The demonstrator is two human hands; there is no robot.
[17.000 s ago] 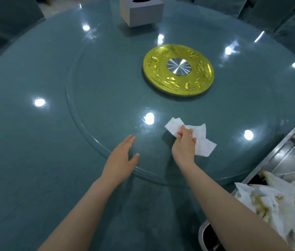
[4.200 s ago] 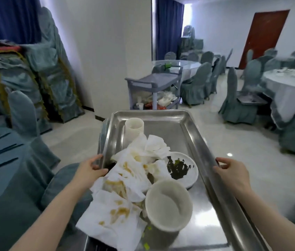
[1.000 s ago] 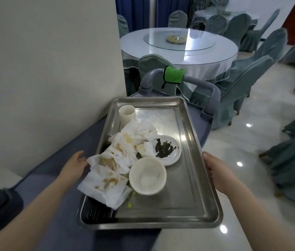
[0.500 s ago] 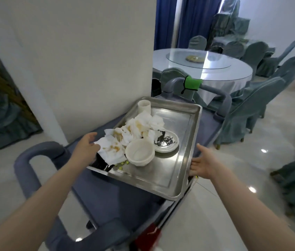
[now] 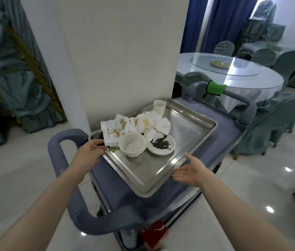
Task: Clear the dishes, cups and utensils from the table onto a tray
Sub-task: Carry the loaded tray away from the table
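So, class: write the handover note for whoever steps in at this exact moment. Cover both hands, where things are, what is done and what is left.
Left hand: open, fingertips at the tray's near left rim.
Right hand: open, palm up beside the tray's right edge, holding nothing.
Tray: resting on the cart.
On the tray: cup, bowl, dirty plate, used napkins.
Done: things loaded, tray on cart.
Left: no utensils can be made out on the tray.
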